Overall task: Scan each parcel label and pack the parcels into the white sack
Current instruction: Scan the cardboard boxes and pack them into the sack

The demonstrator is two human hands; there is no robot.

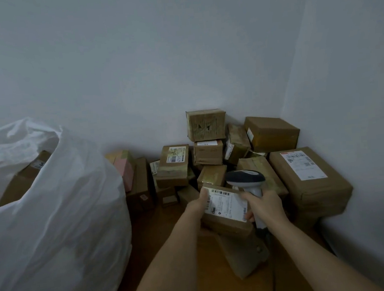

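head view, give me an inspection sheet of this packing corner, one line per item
surface: wooden floor, dim light.
job's things: white sack at left, open, a box inside; parcel held label up; scanner just beyond it.
clutter: pile of parcels in the corner, large parcel at right, pink box by the sack.
grippers: left hand grips the parcel's left edge; right hand holds the scanner handle, fingers against the parcel.
cables: dark line below the scanner, possibly its cord.
surroundings: bare white walls.
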